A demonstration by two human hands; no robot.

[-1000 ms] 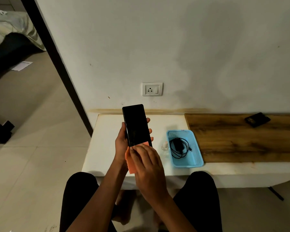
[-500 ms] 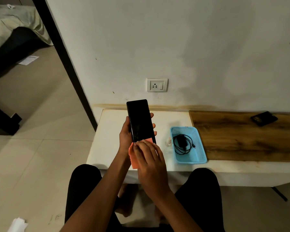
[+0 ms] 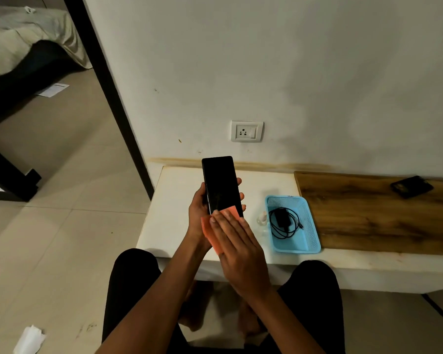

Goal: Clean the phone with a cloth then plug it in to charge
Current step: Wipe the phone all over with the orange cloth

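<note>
- Holding the phone (image 3: 221, 185) upright at centre frame, left hand (image 3: 198, 213) grip curling round its edges, likely steadying the screen for wiping.
- Pressing the orange cloth (image 3: 212, 232) flat on the phone's lower end, right hand (image 3: 238, 247) grip spread, fingers straight.
- Waiting right of centre: charger (image 3: 283, 222) coiled in the blue basket (image 3: 311, 247) on the white surface (image 3: 169, 221), under the wall socket (image 3: 246, 131), handy for plugging in.

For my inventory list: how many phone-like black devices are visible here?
2. One phone is gripped in the left hand; another dark device lies on the wooden board. None seems hidden.
</note>
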